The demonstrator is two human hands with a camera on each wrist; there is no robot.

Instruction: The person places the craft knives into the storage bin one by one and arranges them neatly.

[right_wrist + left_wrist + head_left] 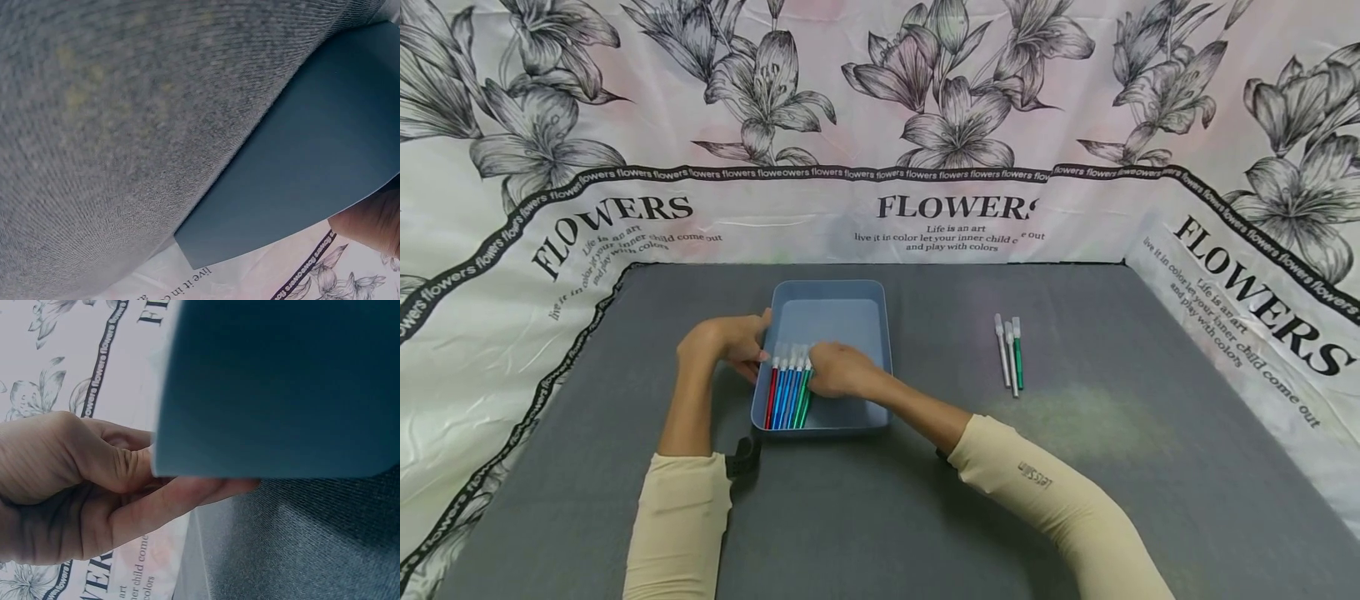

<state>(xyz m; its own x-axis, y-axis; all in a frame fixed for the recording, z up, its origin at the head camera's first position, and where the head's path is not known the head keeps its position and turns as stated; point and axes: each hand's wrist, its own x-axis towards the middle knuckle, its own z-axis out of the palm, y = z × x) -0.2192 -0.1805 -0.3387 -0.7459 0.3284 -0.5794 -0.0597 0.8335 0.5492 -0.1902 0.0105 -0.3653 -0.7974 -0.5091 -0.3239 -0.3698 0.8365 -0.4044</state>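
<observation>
On a desk (835, 517), the left hand (730, 342) has its fingers gripping a tray (827, 310) by its left side; the right hand (841, 370) meets pens (786, 398) lined up inside, its hold hidden. A nudge from it could roll the row apart.

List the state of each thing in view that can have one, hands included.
Tray: upright on the table, open at the top, part filled.
Pens in the tray: lying side by side along its left part.
Three loose pens: lying close together outside the tray.
Left hand: gripping the tray's left side.
Right hand: inside the tray, fingers curled beside the green pens; grip hidden.
</observation>
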